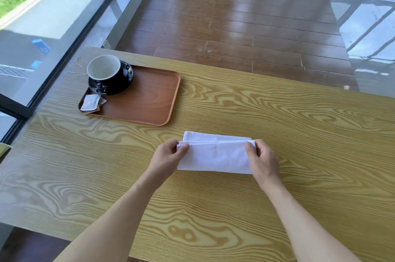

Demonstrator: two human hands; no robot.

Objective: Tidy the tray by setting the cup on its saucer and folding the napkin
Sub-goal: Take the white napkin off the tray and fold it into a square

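A white napkin (215, 154) lies on the wooden table, partly folded into a long rectangle with layered edges along its far side. My left hand (168, 154) pinches its upper left corner and my right hand (261, 156) pinches its upper right corner. A black cup (105, 72) with a white inside stands upright on a black saucer (128, 79). Both sit at the far left end of a brown wooden tray (149, 99), well to the left of my hands.
Crumpled sugar packets (92, 102) lie in the tray's near left corner. The light wood-grain table (277, 112) ends at a glass wall on the left and at a dark plank floor beyond its far edge.
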